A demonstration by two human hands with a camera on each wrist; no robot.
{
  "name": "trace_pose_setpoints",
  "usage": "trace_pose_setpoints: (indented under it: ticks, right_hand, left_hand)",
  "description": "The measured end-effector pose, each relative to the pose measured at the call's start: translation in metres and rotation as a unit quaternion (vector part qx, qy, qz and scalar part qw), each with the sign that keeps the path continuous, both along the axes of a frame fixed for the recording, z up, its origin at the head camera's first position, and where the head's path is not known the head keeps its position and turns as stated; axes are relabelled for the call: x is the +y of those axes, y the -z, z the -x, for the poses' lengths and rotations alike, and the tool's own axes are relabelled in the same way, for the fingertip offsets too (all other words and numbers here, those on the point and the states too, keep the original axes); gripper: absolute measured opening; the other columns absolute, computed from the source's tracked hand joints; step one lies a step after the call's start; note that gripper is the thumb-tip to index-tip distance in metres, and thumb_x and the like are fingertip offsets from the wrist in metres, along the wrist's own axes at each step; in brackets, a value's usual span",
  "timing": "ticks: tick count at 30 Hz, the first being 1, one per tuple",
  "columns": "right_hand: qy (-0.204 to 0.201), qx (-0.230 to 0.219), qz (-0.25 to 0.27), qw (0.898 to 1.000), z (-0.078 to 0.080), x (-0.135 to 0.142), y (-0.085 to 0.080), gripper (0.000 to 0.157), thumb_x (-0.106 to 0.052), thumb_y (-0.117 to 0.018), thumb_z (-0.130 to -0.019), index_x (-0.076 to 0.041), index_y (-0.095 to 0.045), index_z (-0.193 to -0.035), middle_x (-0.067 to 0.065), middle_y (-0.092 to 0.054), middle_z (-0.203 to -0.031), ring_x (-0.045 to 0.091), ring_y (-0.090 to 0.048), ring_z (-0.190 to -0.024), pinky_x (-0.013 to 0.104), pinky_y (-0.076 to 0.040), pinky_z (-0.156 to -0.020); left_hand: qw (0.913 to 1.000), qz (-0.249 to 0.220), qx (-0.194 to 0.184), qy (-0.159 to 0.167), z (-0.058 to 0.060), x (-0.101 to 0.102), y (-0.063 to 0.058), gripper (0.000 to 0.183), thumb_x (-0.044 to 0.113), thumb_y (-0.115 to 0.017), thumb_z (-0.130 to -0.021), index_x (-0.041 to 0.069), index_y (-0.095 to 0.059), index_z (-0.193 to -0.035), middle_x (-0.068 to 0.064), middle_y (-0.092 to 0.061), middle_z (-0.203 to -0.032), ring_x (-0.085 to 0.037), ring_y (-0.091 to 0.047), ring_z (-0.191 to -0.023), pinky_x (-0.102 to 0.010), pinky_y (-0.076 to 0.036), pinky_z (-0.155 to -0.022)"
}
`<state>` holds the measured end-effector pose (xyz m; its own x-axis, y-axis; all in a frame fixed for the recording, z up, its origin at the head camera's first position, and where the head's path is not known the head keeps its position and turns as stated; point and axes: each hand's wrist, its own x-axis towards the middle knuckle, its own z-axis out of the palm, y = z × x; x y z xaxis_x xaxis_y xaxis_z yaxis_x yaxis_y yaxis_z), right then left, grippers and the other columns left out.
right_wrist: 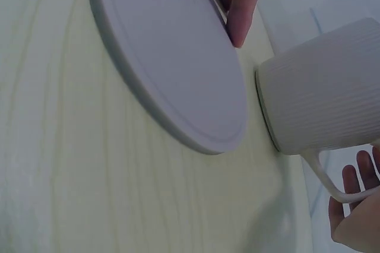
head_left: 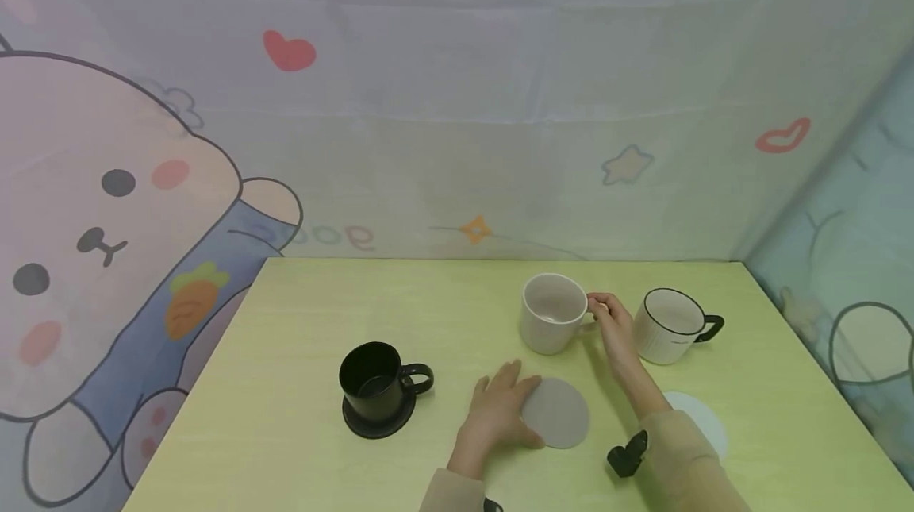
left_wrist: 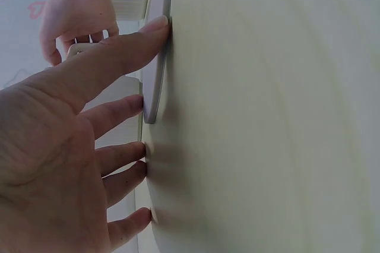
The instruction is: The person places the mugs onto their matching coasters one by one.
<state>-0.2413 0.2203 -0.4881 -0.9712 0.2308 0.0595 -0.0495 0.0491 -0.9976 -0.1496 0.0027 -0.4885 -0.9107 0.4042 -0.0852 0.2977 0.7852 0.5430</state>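
Observation:
My right hand (head_left: 618,337) holds the handle of a plain off-white mug (head_left: 545,332) at the back of the table. The mug's ribbed side (right_wrist: 323,89) shows in the right wrist view, with fingers behind the handle loop. My left hand (head_left: 494,410) lies low by a round grey coaster (head_left: 561,415), thumb and index finger spread along its left edge. Seen from the left wrist, the thumb and index finger (left_wrist: 119,113) hold the coaster's rim (left_wrist: 155,78), while the other fingertips touch the table.
A black mug (head_left: 382,394) stands on a black coaster (head_left: 377,429) at the left. On the right is a white mug with a black rim and handle (head_left: 660,337). A white coaster (head_left: 703,417) lies partly under the right sleeve. A printed cloth (head_left: 457,99) hangs behind the table.

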Motion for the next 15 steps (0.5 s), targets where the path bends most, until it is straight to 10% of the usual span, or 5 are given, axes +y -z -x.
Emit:
trace_pose_setpoints:
  ticks: [15]
  right_hand:
    - [-0.024,-0.009,0.032,0.999,0.0041,0.0059,0.0098,0.020,-0.008,-0.053,-0.103,-0.014,-0.058,-0.084,-0.017,-0.061,-0.075,0.003,-0.055,-0.082,0.024,-0.041,-0.083]
  left_hand:
    - [0.9997,0.006,-0.024,0.007,0.0023,0.0012,0.0015,0.089,0.025,-0.095,-0.064,0.016,-0.056,-0.144,-0.016,-0.037,-0.161,-0.033,-0.030,-0.151,-0.059,-0.022,-0.120]
